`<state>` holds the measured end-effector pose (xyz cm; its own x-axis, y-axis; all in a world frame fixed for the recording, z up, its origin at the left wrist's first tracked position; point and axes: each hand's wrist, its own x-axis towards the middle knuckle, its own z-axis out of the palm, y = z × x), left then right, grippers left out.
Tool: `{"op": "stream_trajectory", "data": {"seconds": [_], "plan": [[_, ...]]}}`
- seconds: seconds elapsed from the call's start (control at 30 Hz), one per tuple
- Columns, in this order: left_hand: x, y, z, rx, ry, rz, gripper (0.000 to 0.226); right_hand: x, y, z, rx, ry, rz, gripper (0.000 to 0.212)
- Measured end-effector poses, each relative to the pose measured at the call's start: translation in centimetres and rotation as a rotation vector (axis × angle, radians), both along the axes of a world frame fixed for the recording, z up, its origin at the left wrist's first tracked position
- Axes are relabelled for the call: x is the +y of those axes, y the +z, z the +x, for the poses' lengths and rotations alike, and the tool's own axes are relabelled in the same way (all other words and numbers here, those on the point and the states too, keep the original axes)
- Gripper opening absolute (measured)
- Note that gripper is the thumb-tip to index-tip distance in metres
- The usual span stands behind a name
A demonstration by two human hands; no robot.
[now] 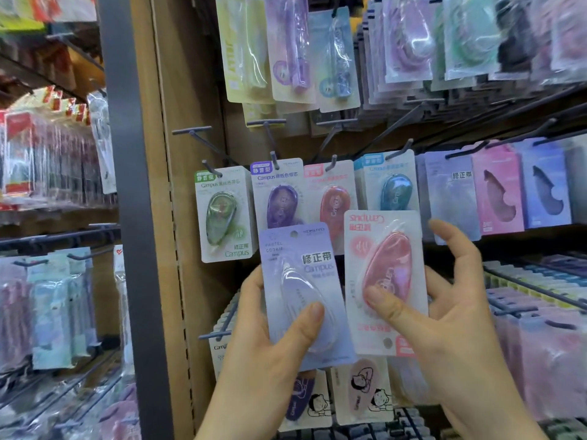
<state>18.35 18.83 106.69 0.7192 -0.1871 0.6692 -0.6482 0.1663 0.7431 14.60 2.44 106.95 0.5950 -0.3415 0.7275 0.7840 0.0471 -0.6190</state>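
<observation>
We hold two packs side by side before the display rack (pixel 181 236): the upright pack (pixel 298 281) in our left hand (pixel 266 344), the upside-down pack (pixel 384 268) just right of it in our right hand (pixel 451 319). Behind both, a row of hanging packs (pixel 224 214) hangs on hooks (pixel 203 134), with more rows above and below.

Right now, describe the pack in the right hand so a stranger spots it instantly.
Find the wooden display wall hung with correction-tape cards. In front of it, the right hand holds the pink card with a rosy teardrop dispenser. Unlike the lavender card in the left hand beside it, it is upside down, hang hole at the bottom.
</observation>
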Motion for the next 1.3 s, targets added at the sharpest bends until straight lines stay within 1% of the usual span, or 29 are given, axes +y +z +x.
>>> {"op": "stream_trajectory", "data": {"seconds": [0.07, 0.1, 0.13, 0.17, 0.23, 0.27, 0.33, 0.43, 0.53, 0.6, 0.63, 0.7, 0.77, 0.9, 0.93, 1.0, 1.1, 1.23, 1.3], "plan": [[-0.1, 0.1, 0.1, -0.034, 0.021, 0.006, 0.077, -0.9, 0.1, -0.6, 0.006, -0.038, 0.022, 0.084], [-0.2, 0.3, 0.2, -0.048, 0.035, 0.020, 0.084, -1.5, 0.1, -0.9, -0.002, -0.110, -0.004, 0.082], [-0.3, 0.5, 0.2, -0.063, 0.054, 0.042, 0.088, -2.2, 0.0, -1.1, -0.015, -0.206, -0.065, 0.075], [-0.6, 0.8, 0.2, -0.080, 0.068, 0.067, 0.088, -3.0, -0.1, -1.2, -0.025, -0.305, -0.146, 0.063], [-1.5, 1.2, 0.1, -0.116, 0.054, 0.106, 0.082, -4.5, -0.3, -1.3, -0.021, -0.436, -0.242, 0.034], [-2.3, 1.6, 0.0, -0.135, 0.046, 0.109, 0.074, -5.1, -0.4, -1.3, -0.008, -0.454, -0.249, 0.028], [-4.1, 2.1, 0.0, -0.194, 0.070, 0.112, 0.058, -6.2, -0.5, -1.5, 0.018, -0.457, -0.235, 0.026], [-7.7, 3.0, 0.1, -0.301, 0.083, 0.171, 0.053, -7.7, -0.3, -2.2, 0.052, -0.403, -0.217, 0.020], [-11.3, 4.1, -0.1, -0.358, 0.026, 0.242, 0.049, -9.8, 0.2, -3.2, 0.077, -0.418, -0.238, 0.039], [-13.5, 4.7, -0.1, -0.315, -0.043, 0.326, 0.060, -11.5, 0.6, -3.8, 0.084, -0.474, -0.243, 0.053], [-14.3, 4.9, -0.1, -0.284, -0.072, 0.362, 0.065, -12.4, 0.9, -4.0, 0.075, -0.486, -0.228, 0.054], [-16.0, 5.6, -0.3, -0.224, -0.095, 0.368, 0.066, -14.2, 1.6, -4.2, 0.029, -0.504, -0.220, 0.043], [-17.5, 6.3, -0.5, -0.199, -0.076, 0.298, 0.066, -15.7, 2.5, -4.2, -0.003, -0.528, -0.263, 0.037], [-19.4, 7.3, -0.1, -0.232, 0.002, 0.212, 0.071, -17.5, 3.9, -3.3, 0.003, -0.539, -0.309, 0.037], [-19.6, 7.5, -0.1, -0.232, 0.024, 0.216, 0.072, -17.7, 4.1, -3.1, 0.011, -0.539, -0.316, 0.037], [-20.0, 7.5, 0.0, -0.226, 0.070, 0.224, 0.073, -18.2, 4.3, -2.6, 0.027, -0.544, -0.341, 0.045], [-20.0, 7.2, 0.1, -0.278, 0.172, 0.274, 0.076, -18.7, 4.1, -2.1, 0.053, -0.511, -0.376, 0.055], [-20.0, 7.4, -0.4, -0.262, 0.272, 0.360, 0.080, -19.0, 3.8, -2.2, 0.090, -0.466, -0.412, 0.056], [-20.1, 7.7, -0.3, -0.261, 0.316, 0.422, 0.081, -19.4, 3.7, -1.9, 0.082, -0.454, -0.398, 0.049]]}}
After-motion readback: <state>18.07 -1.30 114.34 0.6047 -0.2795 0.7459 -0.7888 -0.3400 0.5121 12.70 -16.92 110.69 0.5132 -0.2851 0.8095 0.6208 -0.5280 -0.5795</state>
